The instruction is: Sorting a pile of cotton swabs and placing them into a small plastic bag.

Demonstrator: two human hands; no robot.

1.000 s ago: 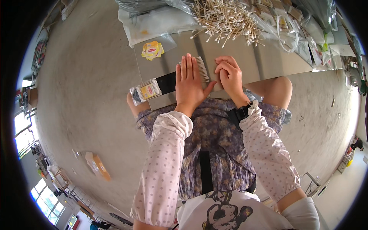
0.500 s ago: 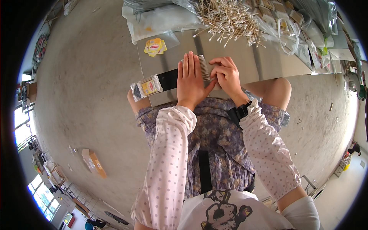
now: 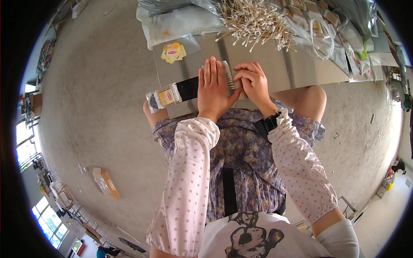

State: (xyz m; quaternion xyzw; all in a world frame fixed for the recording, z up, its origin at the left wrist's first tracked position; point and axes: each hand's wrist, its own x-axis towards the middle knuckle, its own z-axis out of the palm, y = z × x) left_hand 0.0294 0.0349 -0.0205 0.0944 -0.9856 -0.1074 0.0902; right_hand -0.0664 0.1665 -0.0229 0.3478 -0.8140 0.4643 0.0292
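The left hand (image 3: 214, 91) lies flat, palm down, on the grey metal surface (image 3: 275, 71), its fingers (image 3: 208, 71) stretched out straight and released, pressed side by side rather than curled around anything. Just beside it, touching its index-finger edge, a neat row of white-tipped wooden cotton swabs (image 3: 228, 74) lies lined up in a tight band on the surface, running away from the person. The right hand (image 3: 254, 82) sits on the other side of that row, its fingers (image 3: 244, 74) bent and bunched, with the tips resting on the swabs; whether they pinch any single swab cannot be told. The row thus lies between the two hands, near the front edge of the surface and above the person's lap. To the left of the left hand a black band (image 3: 188, 87) lies across the surface, and at its far end a sealed clear packet of cotton swabs with a yellow and red label (image 3: 164, 96) hangs over the corner. Farther back, a small stack of yellow and red labels in a clear bag (image 3: 173, 52) lies near a crumpled clear plastic sheet (image 3: 180, 21). A large loose heap of cotton swabs (image 3: 254, 19) covers the far part of the surface, well apart from the hands.
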